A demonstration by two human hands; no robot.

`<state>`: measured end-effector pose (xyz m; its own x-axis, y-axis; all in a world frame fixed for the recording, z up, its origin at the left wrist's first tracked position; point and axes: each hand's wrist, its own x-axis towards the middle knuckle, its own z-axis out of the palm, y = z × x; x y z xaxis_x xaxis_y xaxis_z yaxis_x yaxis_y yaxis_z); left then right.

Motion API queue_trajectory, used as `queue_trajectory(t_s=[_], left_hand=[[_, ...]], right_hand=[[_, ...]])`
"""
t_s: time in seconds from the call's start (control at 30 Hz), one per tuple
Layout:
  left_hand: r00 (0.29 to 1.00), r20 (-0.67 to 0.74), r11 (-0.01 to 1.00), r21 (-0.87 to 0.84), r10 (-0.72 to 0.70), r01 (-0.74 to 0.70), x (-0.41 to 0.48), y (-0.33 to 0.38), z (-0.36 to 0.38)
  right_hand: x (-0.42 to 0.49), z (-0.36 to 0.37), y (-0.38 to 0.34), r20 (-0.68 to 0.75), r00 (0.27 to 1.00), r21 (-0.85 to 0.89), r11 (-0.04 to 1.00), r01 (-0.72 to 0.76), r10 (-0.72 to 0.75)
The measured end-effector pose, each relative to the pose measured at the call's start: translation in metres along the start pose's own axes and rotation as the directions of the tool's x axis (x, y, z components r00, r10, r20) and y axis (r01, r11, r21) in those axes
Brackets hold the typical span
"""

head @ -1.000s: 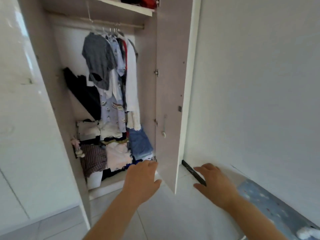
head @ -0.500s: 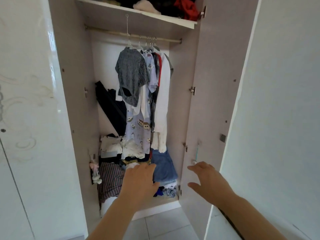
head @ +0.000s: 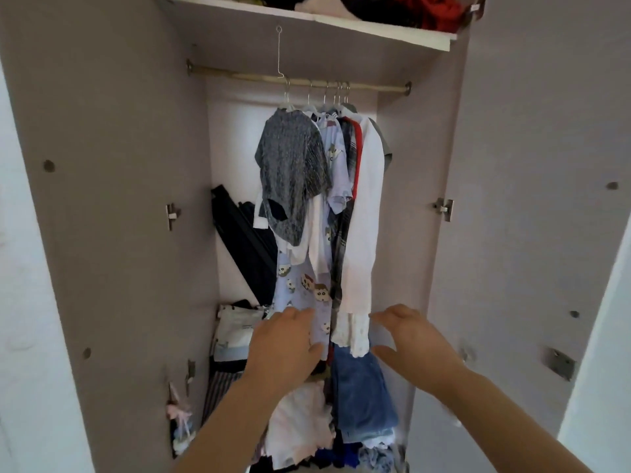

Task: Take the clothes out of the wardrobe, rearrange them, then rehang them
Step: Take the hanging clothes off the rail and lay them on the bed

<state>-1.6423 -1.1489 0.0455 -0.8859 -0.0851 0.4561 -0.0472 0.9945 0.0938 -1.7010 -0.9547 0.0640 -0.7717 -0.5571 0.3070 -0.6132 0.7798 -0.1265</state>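
Observation:
The wardrobe stands open. Several garments hang bunched on a metal rail (head: pixel 239 76): a grey patterned top (head: pixel 290 165) at the left, a pale blue cartoon-print piece (head: pixel 300 288) behind it, and a white long-sleeved shirt (head: pixel 363 206) at the right. My left hand (head: pixel 283 346) reaches in with relaxed fingers at the hem of the blue print piece; whether it touches the cloth is unclear. My right hand (head: pixel 409 339) is spread open just right of the white shirt's lower edge, holding nothing.
Both doors (head: pixel 512 233) are swung open at the sides. Folded and loose clothes, among them blue jeans (head: pixel 362 397), pile up on the wardrobe floor. A black object (head: pixel 242 240) leans in the back left corner. More clothes fill the top shelf (head: pixel 375 29).
The view has closed in on the wardrobe and tilted up. Both hands have moved from the door area up and inward to the hanging clothes' lower edges.

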Motion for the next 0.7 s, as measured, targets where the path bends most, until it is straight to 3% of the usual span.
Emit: queue_trajectory(t_s=[0.3,0.7], left_hand=[[0.989,-0.07,0.988,0.073,-0.131,0.136,0.159,-0.031,0.018],[0.957,-0.226,0.981,0.017,-0.183,0.192,0.328,-0.124,0.03]], right_hand=[[0.182,0.006,0.05,-0.05,0.983,0.024,0.984,0.179,-0.178],[0.388,-0.003,0.032,-0.218,0.908,0.004,0.93,0.367,-0.358]])
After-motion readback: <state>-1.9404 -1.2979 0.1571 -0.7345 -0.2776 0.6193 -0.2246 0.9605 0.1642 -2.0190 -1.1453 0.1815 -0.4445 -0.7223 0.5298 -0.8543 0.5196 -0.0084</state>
